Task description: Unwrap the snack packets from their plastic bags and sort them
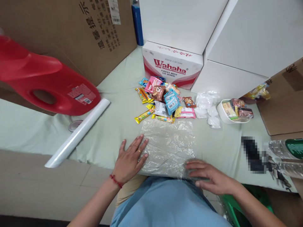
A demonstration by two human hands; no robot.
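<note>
A clear plastic bag (168, 145) lies flat and crinkled on the pale green tablecloth, close to the front edge. My left hand (132, 157) rests palm down with fingers spread, its fingertips on the bag's left border. At the lower right corner of the bag is my right hand (208, 175), its fingers stretched out and slightly blurred; nothing shows in its grasp. Just beyond the bag sits a loose pile of small wrapped snacks (163, 97) in yellow, pink, blue and brown packets. Crumpled clear plastic bags (208, 105) lie to the right of the pile.
A white bowl (227, 116) of wrapped snacks stands at right, near bottles (284, 149) and keys (279, 178). At left are a red jug (56, 85) and a white roll (78, 134). A Wahaha carton (172, 64) and a large cardboard box (71, 37) stand behind.
</note>
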